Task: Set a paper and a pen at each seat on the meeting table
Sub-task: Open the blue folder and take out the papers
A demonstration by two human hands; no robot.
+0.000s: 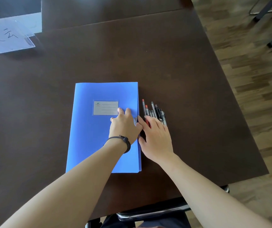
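- While the head camera looks down over the dark brown table, a closed blue folder lies flat near the table's near edge, its white label facing up.
- No loose paper is visible; whether any sits inside the folder cannot be told.
- A small bunch of pens, red ones and black ones, lies on the table just beside the folder's right edge, roughly parallel to it.
- The left hand rests palm down on the folder's right half, fingers straight and relaxed, their tips at the corner of the label; it grasps nothing.
- A dark band circles the left wrist.
- The right hand lies flat on the table against the folder's right edge, straight fingers spread over the near ends of the pens, touching them but not curled round any.
- At far left a clear nameplate stand with handwritten characters stands on the table, well apart from the folder.
- To the right, wood-pattern floor shows beyond the table's edge, with dark chair legs at top right.
- Part of a chair shows below the near table edge.
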